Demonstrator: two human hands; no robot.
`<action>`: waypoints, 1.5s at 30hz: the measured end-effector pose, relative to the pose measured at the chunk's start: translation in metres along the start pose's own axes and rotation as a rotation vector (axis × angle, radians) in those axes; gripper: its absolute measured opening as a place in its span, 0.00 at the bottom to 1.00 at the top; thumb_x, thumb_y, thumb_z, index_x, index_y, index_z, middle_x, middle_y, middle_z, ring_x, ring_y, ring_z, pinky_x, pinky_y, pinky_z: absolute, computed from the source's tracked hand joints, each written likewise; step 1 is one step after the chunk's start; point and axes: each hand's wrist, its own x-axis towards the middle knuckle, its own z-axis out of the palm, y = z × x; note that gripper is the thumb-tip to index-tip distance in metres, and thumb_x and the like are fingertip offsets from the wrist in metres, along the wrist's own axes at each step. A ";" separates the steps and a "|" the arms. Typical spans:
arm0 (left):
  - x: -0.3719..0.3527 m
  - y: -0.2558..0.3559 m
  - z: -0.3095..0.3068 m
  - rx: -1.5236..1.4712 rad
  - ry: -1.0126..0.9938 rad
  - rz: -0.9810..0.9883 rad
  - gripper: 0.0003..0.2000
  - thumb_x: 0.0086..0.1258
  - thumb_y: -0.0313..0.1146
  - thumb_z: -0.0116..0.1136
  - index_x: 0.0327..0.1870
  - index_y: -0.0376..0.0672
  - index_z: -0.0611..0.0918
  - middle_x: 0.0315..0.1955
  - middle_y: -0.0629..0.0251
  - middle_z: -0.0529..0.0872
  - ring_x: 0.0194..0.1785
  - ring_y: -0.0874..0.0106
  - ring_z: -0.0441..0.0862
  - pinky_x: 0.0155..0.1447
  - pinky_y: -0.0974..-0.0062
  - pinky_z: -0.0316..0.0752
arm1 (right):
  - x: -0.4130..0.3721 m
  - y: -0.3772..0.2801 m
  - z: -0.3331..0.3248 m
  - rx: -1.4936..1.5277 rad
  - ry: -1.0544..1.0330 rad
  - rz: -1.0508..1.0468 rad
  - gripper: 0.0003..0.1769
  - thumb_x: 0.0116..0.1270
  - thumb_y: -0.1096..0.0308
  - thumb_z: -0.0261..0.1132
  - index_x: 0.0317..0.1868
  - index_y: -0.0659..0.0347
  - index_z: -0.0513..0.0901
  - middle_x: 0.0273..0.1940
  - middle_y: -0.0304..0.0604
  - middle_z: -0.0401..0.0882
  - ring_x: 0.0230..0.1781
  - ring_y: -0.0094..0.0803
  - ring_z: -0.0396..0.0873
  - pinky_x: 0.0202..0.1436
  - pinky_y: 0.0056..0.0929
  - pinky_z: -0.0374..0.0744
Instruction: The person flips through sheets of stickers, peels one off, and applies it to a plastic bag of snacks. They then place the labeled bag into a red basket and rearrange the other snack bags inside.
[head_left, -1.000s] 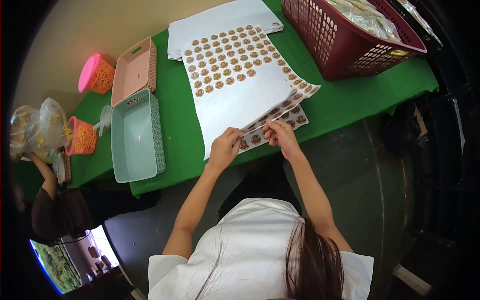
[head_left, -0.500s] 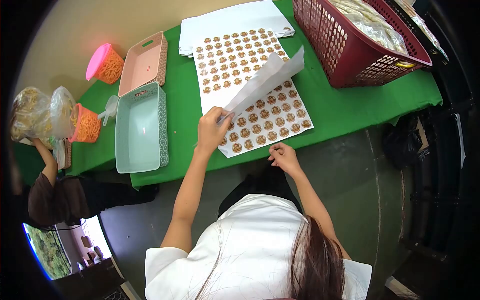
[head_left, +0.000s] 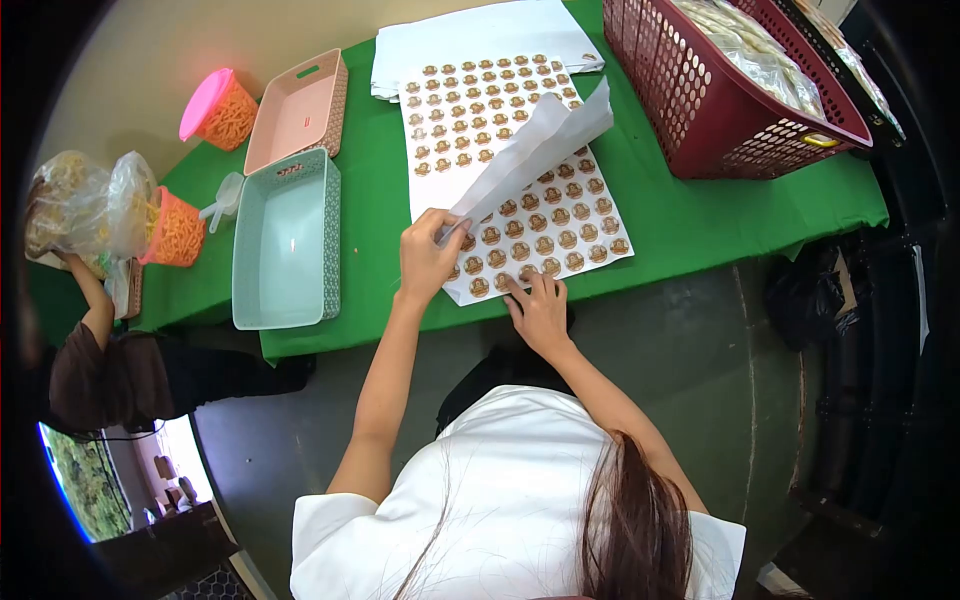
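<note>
On the green-covered table lies a sheet of round brown-and-gold stickers, white between the rows. My left hand is closed, pinching the lower end of a thin, greyish-white translucent sheet. This sheet stands up at a slant over the stickers, loosely folded, and hides several of them. At the near edge of the sticker sheet is my right hand. Its bent thumb and fingers grip around a sticker in the bottom row; the exact contact under the fingertips is hidden.
White sheets are stacked behind. A maroon basket of bagged goods stands right. Leftward are a mint tray, a pink tray, a scoop and orange snack tubs. Another person's arm shows far left.
My right hand has moved left and up from beside the table edge onto the bottom row of stickers. My left hand keeps its hold on the translucent sheet. The view has shifted slightly.
</note>
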 end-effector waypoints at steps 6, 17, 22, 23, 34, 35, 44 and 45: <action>-0.005 -0.006 0.001 -0.020 0.025 0.047 0.05 0.52 0.27 0.59 0.24 0.35 0.78 0.21 0.61 0.78 0.21 0.70 0.74 0.26 0.76 0.67 | -0.002 0.004 0.003 -0.038 -0.001 -0.069 0.16 0.51 0.65 0.61 0.43 0.49 0.77 0.42 0.41 0.68 0.44 0.35 0.64 0.49 0.38 0.60; -0.010 -0.009 0.001 -0.031 -0.022 0.010 0.04 0.52 0.28 0.59 0.24 0.37 0.78 0.22 0.62 0.78 0.21 0.71 0.75 0.25 0.77 0.67 | -0.003 -0.001 0.002 -0.116 -0.036 -0.099 0.22 0.53 0.66 0.59 0.50 0.59 0.70 0.45 0.44 0.67 0.48 0.38 0.63 0.53 0.40 0.59; -0.022 -0.008 0.009 -0.012 -0.081 0.019 0.03 0.51 0.26 0.58 0.26 0.38 0.78 0.25 0.62 0.78 0.23 0.70 0.76 0.27 0.78 0.68 | -0.008 0.001 0.007 0.022 -0.053 -0.040 0.23 0.53 0.68 0.58 0.52 0.61 0.68 0.47 0.46 0.64 0.51 0.41 0.62 0.57 0.45 0.59; -0.029 -0.011 0.013 -0.017 -0.122 0.012 0.04 0.50 0.25 0.57 0.27 0.39 0.78 0.26 0.62 0.78 0.24 0.70 0.76 0.28 0.78 0.69 | -0.009 0.001 0.007 0.052 -0.046 -0.029 0.24 0.53 0.69 0.58 0.52 0.62 0.67 0.48 0.48 0.64 0.51 0.42 0.62 0.57 0.46 0.59; -0.092 -0.031 0.046 0.118 -0.584 0.048 0.13 0.55 0.33 0.55 0.42 0.44 0.78 0.55 0.57 0.67 0.61 0.56 0.58 0.62 0.52 0.51 | -0.018 0.013 -0.064 0.622 -0.224 0.200 0.10 0.54 0.73 0.57 0.37 0.67 0.75 0.34 0.52 0.74 0.37 0.44 0.74 0.42 0.34 0.72; -0.094 -0.030 0.045 0.112 -0.639 0.022 0.13 0.55 0.34 0.55 0.42 0.46 0.78 0.56 0.56 0.66 0.62 0.55 0.56 0.62 0.49 0.49 | -0.014 0.014 -0.070 0.641 -0.167 0.240 0.08 0.55 0.73 0.57 0.35 0.68 0.76 0.31 0.50 0.76 0.33 0.41 0.76 0.40 0.31 0.73; -0.076 -0.021 0.049 -0.026 -0.677 -0.242 0.21 0.59 0.40 0.51 0.55 0.49 0.68 0.53 0.51 0.67 0.58 0.49 0.60 0.57 0.39 0.48 | 0.085 0.080 -0.042 0.460 -0.104 0.086 0.11 0.53 0.71 0.58 0.37 0.65 0.76 0.39 0.50 0.74 0.41 0.41 0.72 0.45 0.33 0.70; -0.077 -0.024 0.052 -0.081 -0.642 -0.246 0.24 0.58 0.41 0.52 0.56 0.45 0.66 0.49 0.50 0.70 0.55 0.50 0.64 0.55 0.38 0.50 | 0.102 0.091 -0.031 0.409 -0.141 0.047 0.13 0.53 0.70 0.57 0.39 0.64 0.75 0.43 0.50 0.73 0.45 0.41 0.71 0.48 0.34 0.69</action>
